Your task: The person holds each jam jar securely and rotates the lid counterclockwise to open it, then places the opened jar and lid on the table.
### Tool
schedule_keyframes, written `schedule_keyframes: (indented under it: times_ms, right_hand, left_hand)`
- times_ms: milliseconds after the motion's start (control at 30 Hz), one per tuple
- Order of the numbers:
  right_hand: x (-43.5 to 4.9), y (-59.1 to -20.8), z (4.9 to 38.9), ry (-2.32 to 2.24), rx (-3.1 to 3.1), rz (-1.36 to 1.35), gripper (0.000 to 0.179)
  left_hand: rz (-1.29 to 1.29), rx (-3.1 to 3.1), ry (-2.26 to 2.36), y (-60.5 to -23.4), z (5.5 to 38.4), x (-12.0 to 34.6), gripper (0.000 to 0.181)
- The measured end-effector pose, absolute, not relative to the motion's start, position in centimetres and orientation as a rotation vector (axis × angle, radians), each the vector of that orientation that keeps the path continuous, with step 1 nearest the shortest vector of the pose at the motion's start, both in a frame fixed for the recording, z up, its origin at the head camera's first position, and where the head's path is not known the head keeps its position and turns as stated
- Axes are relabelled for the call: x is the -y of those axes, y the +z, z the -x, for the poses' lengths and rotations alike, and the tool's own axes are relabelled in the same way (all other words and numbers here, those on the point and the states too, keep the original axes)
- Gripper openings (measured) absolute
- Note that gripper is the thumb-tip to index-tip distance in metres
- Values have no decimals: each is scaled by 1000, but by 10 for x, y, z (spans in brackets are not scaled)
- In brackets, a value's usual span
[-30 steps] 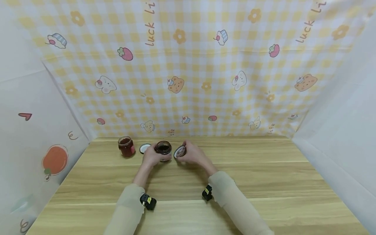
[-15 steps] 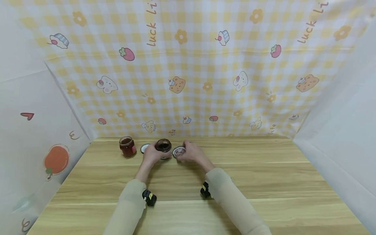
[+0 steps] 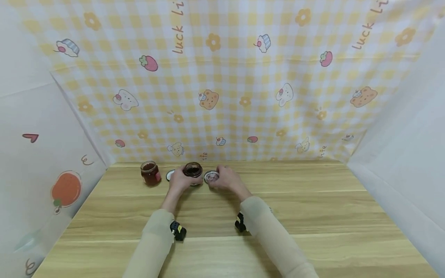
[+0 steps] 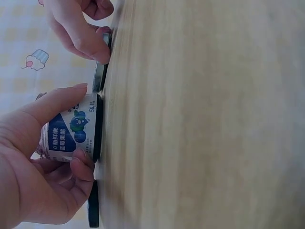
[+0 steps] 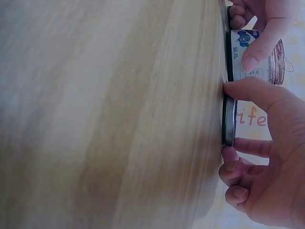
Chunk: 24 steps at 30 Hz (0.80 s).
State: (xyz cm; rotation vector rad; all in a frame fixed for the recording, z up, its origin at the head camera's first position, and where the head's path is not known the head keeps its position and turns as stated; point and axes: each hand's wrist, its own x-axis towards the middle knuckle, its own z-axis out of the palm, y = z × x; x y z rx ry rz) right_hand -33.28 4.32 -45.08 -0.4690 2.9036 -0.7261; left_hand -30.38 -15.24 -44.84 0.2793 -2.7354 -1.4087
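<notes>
My left hand (image 3: 180, 182) grips an open glass jam jar (image 4: 76, 124) with a white and blue blueberry label, fingers and thumb round its sides. The jar stands upright on the table, its uncovered mouth showing dark jam, and a dark round band shows at its base. Just right of it, a jar lid (image 3: 211, 177) lies with its smeared inside facing up. My right hand (image 3: 227, 181) holds this lid by its edge, thumb and fingers on opposite sides in the right wrist view. The lid lies flat on the tabletop, close beside the jar.
Another open jar (image 3: 151, 173) of reddish-brown jam stands farther left. Between the two jars lies a second lid (image 3: 170, 175), white inside up, partly hidden by my left hand. A checked cloth (image 3: 229, 116) hangs behind the wooden table (image 3: 295, 208).
The lid in my right hand has gone from tilted on edge to flat, inside up. The left hand with its jar has shifted slightly toward the back.
</notes>
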Motion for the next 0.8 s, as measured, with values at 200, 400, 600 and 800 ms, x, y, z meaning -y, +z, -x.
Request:
schedule_keyframes:
  times_ms: [200,400,600,800]
  right_hand:
    - [-41,-453,336,-718,-2909,405,64]
    - [-39,-453,340,-710,-2911,378,65]
    - [-36,-454,342,-680,-2925,360,71]
    - [-35,-453,340,-662,-2938,354,68]
  left_hand:
    - [-308,2747,-1384,-449,306,151,79]
    - [-332,2739,-1399,-447,310,149,82]
    - [-348,2713,-1417,-448,312,147,85]
    - [-345,2700,-1415,-448,310,144,85]
